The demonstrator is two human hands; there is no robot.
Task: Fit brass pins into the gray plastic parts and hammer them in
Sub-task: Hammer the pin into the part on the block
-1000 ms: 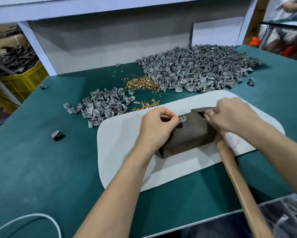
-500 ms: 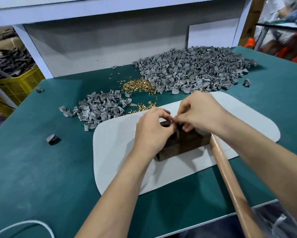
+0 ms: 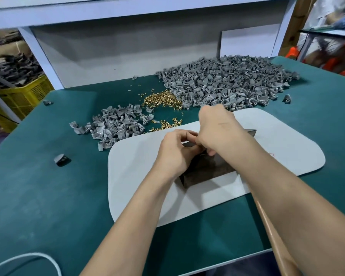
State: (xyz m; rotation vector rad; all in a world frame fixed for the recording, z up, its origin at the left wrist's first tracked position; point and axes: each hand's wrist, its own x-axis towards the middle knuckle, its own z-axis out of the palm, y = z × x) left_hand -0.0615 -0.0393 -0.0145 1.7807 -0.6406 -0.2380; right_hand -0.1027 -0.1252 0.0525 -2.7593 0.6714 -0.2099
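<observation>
Gray plastic part (image 3: 188, 144) pinched in the curled fingertips of the left hand (image 3: 175, 152) just above the dark block (image 3: 207, 170), with the right hand (image 3: 217, 130) bunched fingers-down at the same spot, anything nipped there hidden and impossible to tell. Block on a white mat (image 3: 137, 166) on the green tabletop (image 3: 38, 196), hammer (image 3: 251, 132) lying under the right forearm. Beyond the mat, brass pins (image 3: 161, 100) heaped between a small pile of gray parts (image 3: 117, 124) and a large pile of gray parts (image 3: 227, 82).
</observation>
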